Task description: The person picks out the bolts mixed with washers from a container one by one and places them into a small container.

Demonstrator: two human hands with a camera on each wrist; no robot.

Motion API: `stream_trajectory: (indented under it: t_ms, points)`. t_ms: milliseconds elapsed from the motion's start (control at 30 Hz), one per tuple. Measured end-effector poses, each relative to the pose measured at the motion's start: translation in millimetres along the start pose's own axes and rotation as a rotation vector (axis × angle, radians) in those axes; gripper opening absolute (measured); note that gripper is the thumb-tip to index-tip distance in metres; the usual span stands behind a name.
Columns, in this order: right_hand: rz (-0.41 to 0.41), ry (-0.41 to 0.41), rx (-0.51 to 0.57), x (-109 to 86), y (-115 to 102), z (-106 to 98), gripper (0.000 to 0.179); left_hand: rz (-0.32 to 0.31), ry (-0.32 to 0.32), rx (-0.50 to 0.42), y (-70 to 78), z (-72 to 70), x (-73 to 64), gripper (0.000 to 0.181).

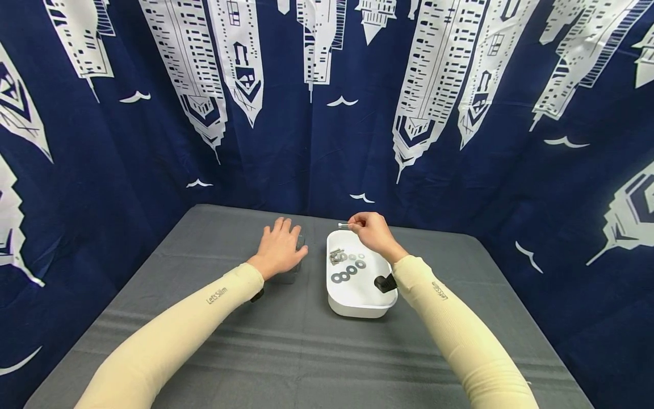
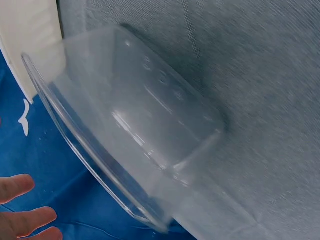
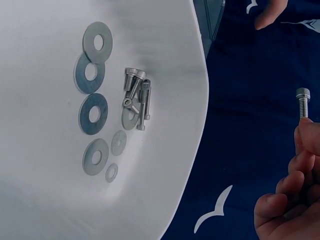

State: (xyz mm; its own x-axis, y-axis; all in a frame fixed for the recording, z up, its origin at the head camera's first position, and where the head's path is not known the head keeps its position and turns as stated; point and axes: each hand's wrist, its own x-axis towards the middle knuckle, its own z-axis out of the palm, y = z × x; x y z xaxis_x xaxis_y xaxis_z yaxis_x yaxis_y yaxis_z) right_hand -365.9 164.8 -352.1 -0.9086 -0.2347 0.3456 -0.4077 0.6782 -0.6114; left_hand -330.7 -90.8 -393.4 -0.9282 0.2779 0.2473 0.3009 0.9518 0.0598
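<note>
In the head view my right hand pinches a socket-head screw above the far rim of a white tray. The screw's knurled head and part of its thread stick out past the fingertips; its other end is hidden by them. Inside the tray lie flat washers of several sizes and a small heap of socket-head screws. Left of the tray, my left hand is spread over a clear plastic container. Its fingers are apart and hold nothing; whether they touch the container I cannot tell.
A grey cloth covers the table. Behind it hangs a dark blue curtain with white building prints. The clear container stands a short way left of the white tray, with a strip of grey cloth between them.
</note>
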Motion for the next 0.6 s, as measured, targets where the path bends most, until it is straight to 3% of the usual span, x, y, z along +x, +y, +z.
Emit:
stream_trajectory:
  t_ms: [600]
  points:
    - [-0.034, -0.003, 0.010, 7.7, -10, 10, 0.007, -0.072, -0.036, -0.037, -40.7, 2.7, -13.2, 0.062]
